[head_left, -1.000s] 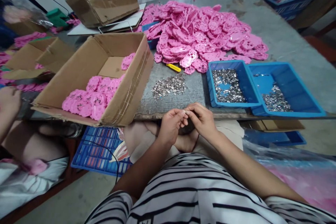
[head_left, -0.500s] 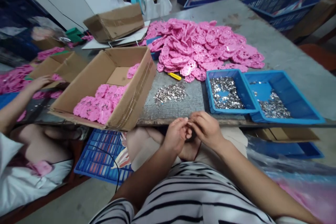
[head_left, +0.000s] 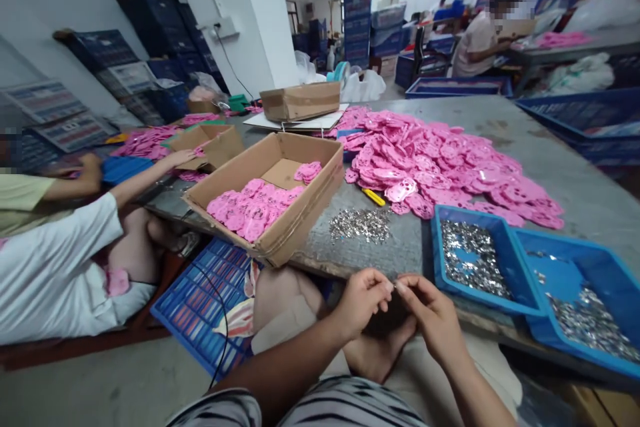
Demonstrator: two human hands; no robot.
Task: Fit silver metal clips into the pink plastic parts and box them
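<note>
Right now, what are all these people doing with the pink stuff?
The person's left hand and right hand meet fingertip to fingertip over the lap, pinching something too small to tell. Ahead on the table lie a pile of pink plastic pieces, a cardboard box partly filled with them, and blue trays of silver bits. A neighbour's hand reaches toward another box.

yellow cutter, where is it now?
Head view, mid-table: the yellow cutter lies at the near edge of the pink pile, right of the open box, just behind the loose silver heap.
</note>
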